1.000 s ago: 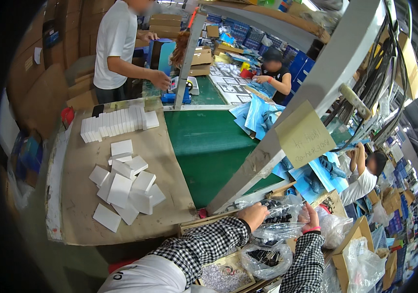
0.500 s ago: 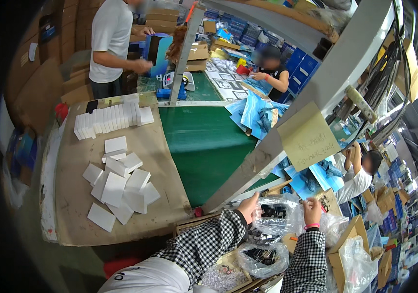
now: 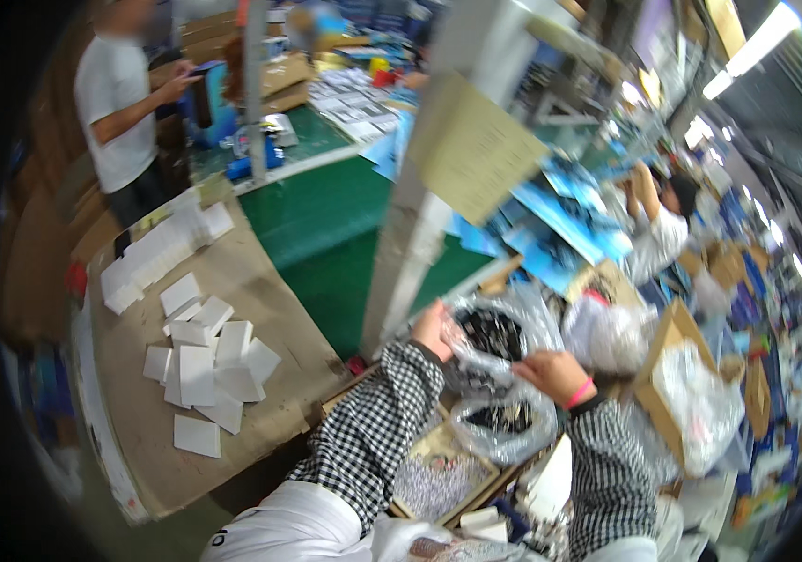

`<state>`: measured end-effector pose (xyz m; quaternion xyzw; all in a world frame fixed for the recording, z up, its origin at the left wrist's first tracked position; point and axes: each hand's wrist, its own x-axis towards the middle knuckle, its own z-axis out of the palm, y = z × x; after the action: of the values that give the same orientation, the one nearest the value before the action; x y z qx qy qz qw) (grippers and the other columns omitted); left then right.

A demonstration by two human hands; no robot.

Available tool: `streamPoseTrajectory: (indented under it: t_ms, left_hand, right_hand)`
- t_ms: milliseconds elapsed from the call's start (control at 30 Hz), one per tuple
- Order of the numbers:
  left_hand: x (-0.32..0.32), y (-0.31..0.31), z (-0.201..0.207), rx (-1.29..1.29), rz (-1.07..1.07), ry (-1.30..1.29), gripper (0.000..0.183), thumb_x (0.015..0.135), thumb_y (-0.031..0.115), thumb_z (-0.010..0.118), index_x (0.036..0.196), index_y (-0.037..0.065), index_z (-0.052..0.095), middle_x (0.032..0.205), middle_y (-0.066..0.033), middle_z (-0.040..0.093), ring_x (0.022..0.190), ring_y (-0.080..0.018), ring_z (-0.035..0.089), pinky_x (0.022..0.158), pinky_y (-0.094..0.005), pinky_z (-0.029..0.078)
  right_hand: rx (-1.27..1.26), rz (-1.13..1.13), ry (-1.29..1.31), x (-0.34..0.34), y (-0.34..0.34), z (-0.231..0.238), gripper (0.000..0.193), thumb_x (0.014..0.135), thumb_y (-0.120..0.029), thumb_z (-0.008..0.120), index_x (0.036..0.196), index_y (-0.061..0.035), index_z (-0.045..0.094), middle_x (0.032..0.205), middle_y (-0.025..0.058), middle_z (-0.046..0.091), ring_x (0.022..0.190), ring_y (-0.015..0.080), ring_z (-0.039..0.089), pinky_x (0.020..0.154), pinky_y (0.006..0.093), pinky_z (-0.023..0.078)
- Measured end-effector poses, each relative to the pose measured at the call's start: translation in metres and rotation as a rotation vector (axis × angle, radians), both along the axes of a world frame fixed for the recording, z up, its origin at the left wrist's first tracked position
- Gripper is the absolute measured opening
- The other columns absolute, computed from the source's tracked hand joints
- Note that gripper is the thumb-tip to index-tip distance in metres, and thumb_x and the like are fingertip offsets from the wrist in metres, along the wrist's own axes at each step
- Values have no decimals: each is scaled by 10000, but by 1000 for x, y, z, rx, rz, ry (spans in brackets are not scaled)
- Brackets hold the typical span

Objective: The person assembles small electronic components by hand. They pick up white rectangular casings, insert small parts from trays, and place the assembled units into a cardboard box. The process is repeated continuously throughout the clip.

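Note:
Both my hands are at a clear plastic bag (image 3: 539, 317) with many small dark parts inside. My left hand (image 3: 433, 332) is closed on the left side of its rim. On the near right side, the fingers of my right hand (image 3: 555, 375) pinch the plastic. The bag's mouth stands wide between them, and the dark parts show through it. Just below it sits a second clear bag (image 3: 534, 414), also holding dark parts. A shallow tray (image 3: 487, 487) of small whitish pieces lies nearer me. Blur hides the exact shape of the parts.
White flat boxes (image 3: 197, 375) lie piled on a brown-covered table (image 3: 279, 412) at left, with a row of them behind. A grey post (image 3: 410, 215) bearing a paper note rises beside a green belt (image 3: 307, 234). An open carton (image 3: 677, 351) stands right. Co-workers are beyond.
The view has swung right. My right hand has come nearer me and closer to my left hand, still on the bag. The co-worker at far left has brought both hands together.

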<state>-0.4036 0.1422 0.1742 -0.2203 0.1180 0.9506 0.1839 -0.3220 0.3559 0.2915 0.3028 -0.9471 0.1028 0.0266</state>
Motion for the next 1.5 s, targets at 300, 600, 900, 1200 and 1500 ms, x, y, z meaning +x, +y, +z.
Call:
streamPoseTrajectory:
  t_ms: [300, 600, 900, 1200, 1500]
  left_hand:
    - [69, 12, 65, -2147, 293, 1532, 443, 770, 351, 694, 1107, 87, 582, 1274, -125, 463, 1209, -322, 411, 1046, -495, 277]
    - [93, 7, 58, -2103, -301, 1878, 282, 721, 206, 727, 957, 103, 613, 825, -58, 566, 847, -243, 556, 973, -436, 360]
    - [93, 8, 70, -2005, 11, 1689, 332, 790, 257, 678, 1035, 53, 587, 1034, -116, 568, 992, -305, 526, 878, -425, 388]
    - [176, 40, 83, -1600, 15, 1665, 65, 849, 11, 589, 912, 0, 596, 926, -124, 617, 903, -289, 581, 829, -354, 448]
    - [278, 91, 48, -1279, -521, 1818, 110, 787, 46, 651, 888, 14, 620, 915, -125, 617, 920, -309, 582, 836, -377, 459]
  right_hand:
    - [-89, -32, -30, 33, 25, -1, 126, 798, -154, 623, 892, -71, 639, 850, 100, 630, 852, 299, 604, 777, 397, 473]
    - [-268, -100, 57, 55, 2, 8, 98, 787, -155, 655, 854, -83, 659, 824, 84, 625, 839, 276, 595, 765, 377, 473]
    - [-1639, 1073, -338, 237, -6, 158, 331, 925, -167, 468, 684, 30, 581, 678, 77, 539, 613, 183, 542, 752, 409, 527]
    - [-2059, 616, -324, 358, -9, 173, 471, 962, -88, 369, 514, 2, 486, 552, 67, 390, 517, 198, 480, 858, 543, 527]
    - [-2143, 560, -301, 430, 13, 164, 500, 987, -118, 327, 509, -33, 446, 547, 63, 378, 502, 195, 461, 885, 565, 502]
